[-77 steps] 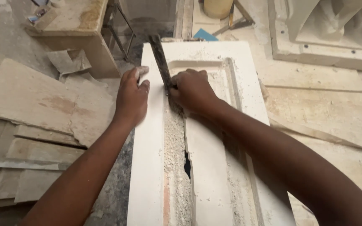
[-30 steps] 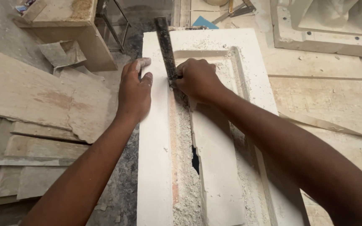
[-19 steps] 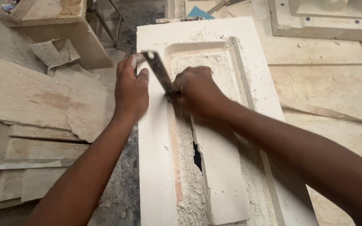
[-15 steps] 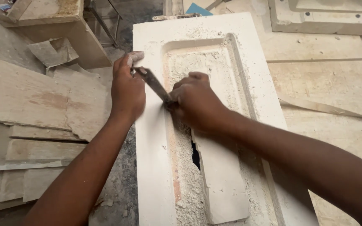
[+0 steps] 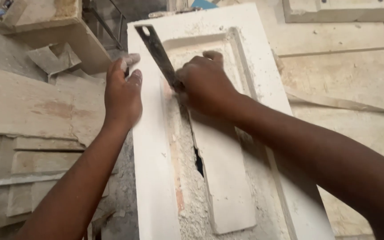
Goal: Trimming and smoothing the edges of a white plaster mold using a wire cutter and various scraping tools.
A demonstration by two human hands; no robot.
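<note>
Right hand (image 5: 205, 82) gripping dark flat blade (image 5: 157, 51) over white plaster mould (image 5: 150, 169)

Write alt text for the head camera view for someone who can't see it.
A right hand grips a dark flat metal tool over the rough recessed channel of a white plaster slab, while the left hand presses on the slab's left edge. Pale broken boards lie to the left.

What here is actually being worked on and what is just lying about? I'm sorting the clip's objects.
In use: white plaster mould; flat metal blade gripped by right hand; left hand bracing the mould's edge; loose slab in its recess.

Lying about: flat board offcuts; block; another casting.
</note>
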